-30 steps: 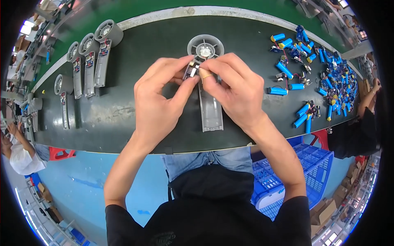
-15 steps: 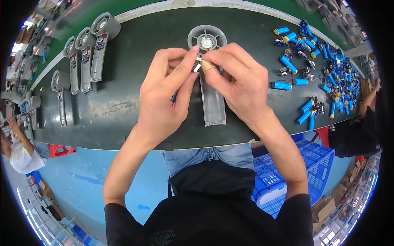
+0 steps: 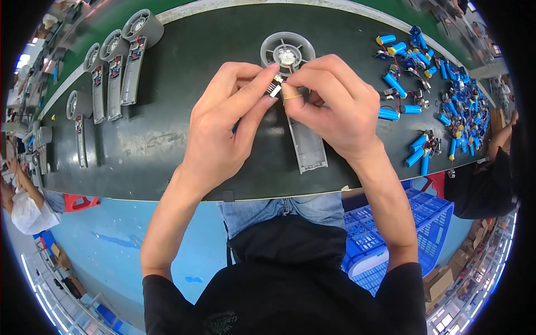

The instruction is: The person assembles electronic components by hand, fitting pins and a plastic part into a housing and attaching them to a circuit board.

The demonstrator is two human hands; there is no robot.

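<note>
My left hand (image 3: 220,125) is closed, pinching a small circuit board (image 3: 273,88) with white parts and a row of metal pins between thumb and fingers. A bit of blue shows under its palm. My right hand (image 3: 338,109) is closed too, thumb and index fingertip pressed together at the board's right edge; a speck of red shows there, but what they grip is too small to name. One of its fingertips wears a yellowish band. Beneath both hands lies a grey handheld fan housing (image 3: 310,148), its round ring away from me and its open trough-shaped handle toward me.
Several grey fan housings (image 3: 132,72) with boards fitted lie at the left. A heap of blue battery cells (image 3: 460,106) with wired boards covers the right end of the dark table (image 3: 184,67). Beside my legs stands a blue crate (image 3: 416,223). Other people sit at both sides.
Both hands have shifted slightly right with the board between them. The handle's near end has swung to the right, so the housing lies slanted.
</note>
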